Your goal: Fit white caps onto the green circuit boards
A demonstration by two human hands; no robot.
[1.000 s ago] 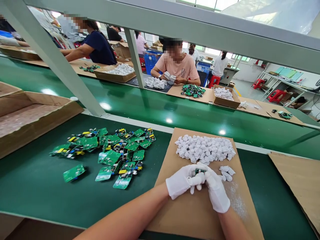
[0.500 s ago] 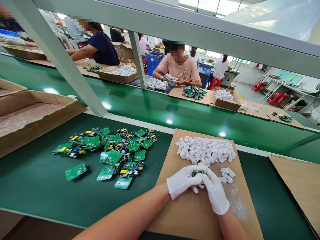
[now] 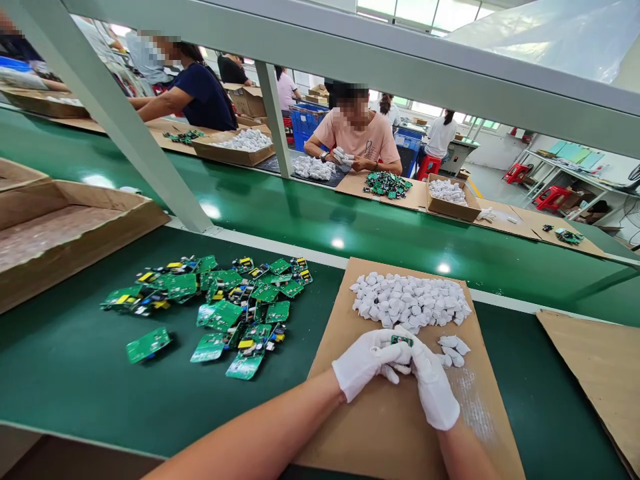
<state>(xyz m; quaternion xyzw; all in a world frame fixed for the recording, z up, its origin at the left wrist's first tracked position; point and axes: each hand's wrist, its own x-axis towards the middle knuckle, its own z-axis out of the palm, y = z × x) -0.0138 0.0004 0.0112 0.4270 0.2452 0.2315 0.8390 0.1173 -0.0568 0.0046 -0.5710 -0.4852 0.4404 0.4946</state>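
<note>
Both my hands wear white gloves and meet above a cardboard sheet (image 3: 350, 427). Between them is a small green circuit board (image 3: 401, 341), mostly covered by fingers. My left hand (image 3: 367, 360) grips it from the left, its fingers curled. On the other side, my right hand (image 3: 431, 381) closes around the board's right end. Just beyond the hands lies a dense pile of small white wrapped pieces (image 3: 410, 300). A few more wrapped pieces (image 3: 454, 347) rest right of my right hand. To the left, loose green circuit boards (image 3: 220, 313) with yellow and black parts are heaped on the dark green worktop.
An open cardboard box (image 3: 85, 247) stands at the left. Another cardboard sheet (image 3: 595, 373) lies at the right. A metal frame (image 3: 135, 133) crosses above the green conveyor belt (image 3: 280, 213). Across it, a co-worker in a pink shirt (image 3: 357, 137) handles white pieces.
The board between my hands has turned slightly and shifted a little, showing more of its face. My fingers have changed position around it. The view has moved a touch.
</note>
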